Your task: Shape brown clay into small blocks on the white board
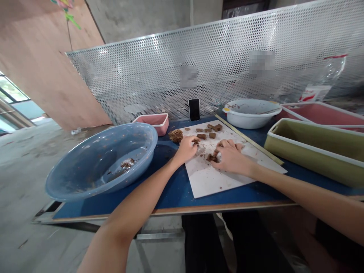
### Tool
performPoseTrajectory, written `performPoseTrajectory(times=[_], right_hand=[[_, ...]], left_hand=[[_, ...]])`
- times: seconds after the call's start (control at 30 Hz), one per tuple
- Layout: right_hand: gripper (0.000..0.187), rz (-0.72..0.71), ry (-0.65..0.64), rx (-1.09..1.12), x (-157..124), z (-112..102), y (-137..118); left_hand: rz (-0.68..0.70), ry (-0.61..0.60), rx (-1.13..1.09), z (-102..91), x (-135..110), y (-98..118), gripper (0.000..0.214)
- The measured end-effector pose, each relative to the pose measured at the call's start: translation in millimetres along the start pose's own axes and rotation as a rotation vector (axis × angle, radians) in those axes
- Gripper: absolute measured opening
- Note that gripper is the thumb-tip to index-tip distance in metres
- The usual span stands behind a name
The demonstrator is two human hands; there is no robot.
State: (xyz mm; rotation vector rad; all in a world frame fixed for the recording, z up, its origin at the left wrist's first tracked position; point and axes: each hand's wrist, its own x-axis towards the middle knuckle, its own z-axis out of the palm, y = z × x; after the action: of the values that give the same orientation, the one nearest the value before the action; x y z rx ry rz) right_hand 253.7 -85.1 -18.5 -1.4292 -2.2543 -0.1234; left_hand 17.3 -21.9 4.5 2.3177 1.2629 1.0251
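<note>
A white board lies on the blue table, strewn with brown crumbs. My right hand is over its middle, fingers curled round a lump of brown, clay-like material. To the left, my left hand is closed at the board's edge, with a small dark brown piece at its fingertips. Several brown chunks are spread across the board's far part, beyond both hands. A larger crumbly brown clump sits just past my left hand, at the board's left corner.
A large blue basin stands left, wet clumps inside. Behind are a small pink tub and a phone propped against a perforated metal screen. A yellowish strip, white basin, olive trough and pink trough are right.
</note>
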Motion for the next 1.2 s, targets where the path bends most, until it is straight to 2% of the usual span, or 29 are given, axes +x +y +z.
performPoseTrajectory(times=[0.2,0.43,0.67,1.03,1.13,1.2], right_hand=[[0.032,0.041,-0.094,0.010,5,-3,-4],[0.021,0.021,-0.114,0.034,6,-13,-17],[0.024,0.018,-0.170,0.033,6,-19,-23],[0.020,0.011,-0.152,0.027,3,-18,-26],[0.025,0.019,-0.178,0.036,2,-21,-25],[0.037,0.019,-0.174,0.041,-1,-26,-21]], left_hand=[[0.001,-0.003,0.014,0.5,-1,1,0.042],[0.005,-0.026,0.010,0.1,1,-2,0.041],[-0.001,-0.018,0.024,0.7,1,-3,0.041],[0.015,-0.015,0.018,2.3,1,-5,0.040],[0.027,-0.004,0.021,4.0,2,-9,0.040],[0.027,0.002,0.027,4.9,2,-10,0.040]])
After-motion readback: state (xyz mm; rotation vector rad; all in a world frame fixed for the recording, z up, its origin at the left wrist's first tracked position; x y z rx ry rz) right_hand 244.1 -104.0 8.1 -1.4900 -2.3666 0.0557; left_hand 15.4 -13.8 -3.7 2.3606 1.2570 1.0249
